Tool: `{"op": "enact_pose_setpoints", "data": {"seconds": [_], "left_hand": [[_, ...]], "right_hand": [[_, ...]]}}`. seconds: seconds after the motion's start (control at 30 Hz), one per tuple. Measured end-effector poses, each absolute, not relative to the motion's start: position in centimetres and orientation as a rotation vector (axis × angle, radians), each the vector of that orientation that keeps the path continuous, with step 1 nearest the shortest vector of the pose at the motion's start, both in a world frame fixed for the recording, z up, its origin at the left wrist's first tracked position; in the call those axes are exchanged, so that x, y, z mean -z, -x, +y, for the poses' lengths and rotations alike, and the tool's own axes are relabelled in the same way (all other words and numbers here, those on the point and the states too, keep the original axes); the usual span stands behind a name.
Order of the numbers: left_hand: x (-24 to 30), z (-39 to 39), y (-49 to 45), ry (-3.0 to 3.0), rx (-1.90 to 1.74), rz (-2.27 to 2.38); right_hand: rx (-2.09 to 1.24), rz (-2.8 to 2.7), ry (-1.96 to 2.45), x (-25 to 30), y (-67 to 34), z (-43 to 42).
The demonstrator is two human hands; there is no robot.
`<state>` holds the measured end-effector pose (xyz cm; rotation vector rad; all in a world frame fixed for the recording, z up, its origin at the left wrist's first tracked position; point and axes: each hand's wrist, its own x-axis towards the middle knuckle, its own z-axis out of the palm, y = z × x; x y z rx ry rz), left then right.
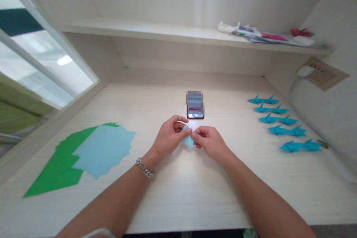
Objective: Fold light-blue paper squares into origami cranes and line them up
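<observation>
A small folded piece of light blue paper (188,140) is held between both hands above the middle of the desk. My left hand (171,134) pinches its upper left part, thumb on top and fingers behind. On the other side, my right hand (208,139) grips the paper's right edge between thumb and fingertips. Just beyond the hands lies a phone (195,109), its screen lit and blurred. The lower folds of the paper are partly hidden by my fingers.
Fanned light blue sheets (106,148) overlap green sheets (55,171) at left. Several folded blue paper cranes (301,146) stand in rows at right, near a white cable (295,104) plugged into a wall socket (326,73). A shelf (167,35) holding papers (259,35) spans the back.
</observation>
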<state>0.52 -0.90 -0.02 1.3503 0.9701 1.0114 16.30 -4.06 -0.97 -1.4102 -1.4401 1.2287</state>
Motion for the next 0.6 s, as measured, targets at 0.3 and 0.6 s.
{"op": "enact_pose_setpoints", "data": {"seconds": [0.3, 0.6], "left_hand": [[0.06, -0.79, -0.35, -1.25, -1.104, 1.002], [-0.14, -0.88, -0.33, -1.244, -1.111, 1.024]], "right_hand": [[-1.228, -1.427, 1.403, 0.71, -16.28, -4.08], [-1.376, -1.382, 1.315, 0.27, -16.74, -3.99]]}}
